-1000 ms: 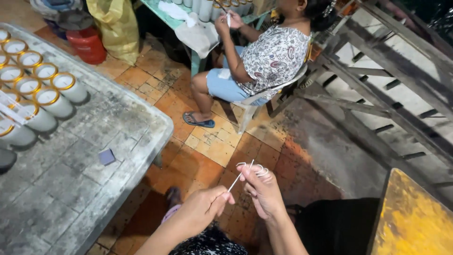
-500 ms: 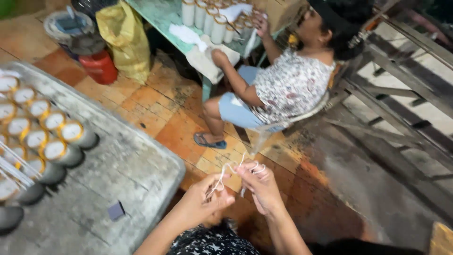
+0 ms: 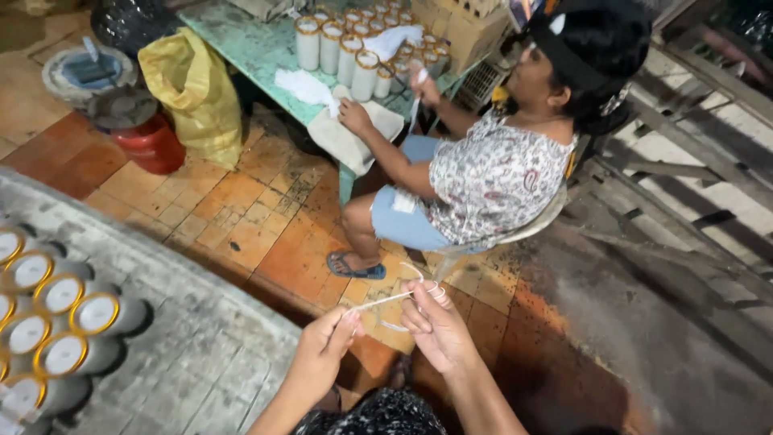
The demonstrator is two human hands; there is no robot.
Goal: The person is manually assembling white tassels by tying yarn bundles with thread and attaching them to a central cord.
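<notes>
My left hand [image 3: 322,348] pinches one end of a thin white string [image 3: 390,300] at the lower middle of the view. My right hand [image 3: 435,322] holds the other end, with the string looped around its fingers. Both hands hover over the orange tiled floor, just right of a grey stone-topped table [image 3: 201,338]. Several gold-rimmed white cups [image 3: 60,322] stand in rows on that table at the left edge.
A seated person [image 3: 491,177] works at a green table [image 3: 258,48] bearing several tall white cups [image 3: 338,44] and white cloths. A yellow sack [image 3: 193,89], a red container [image 3: 149,137] and a round grey basin [image 3: 84,72] sit on the floor at upper left. Wooden beams [image 3: 692,169] cross the right side.
The view has tilted up and closed in on the seated person. My hands have come closer together, still holding the string, and sit lower in the view.
</notes>
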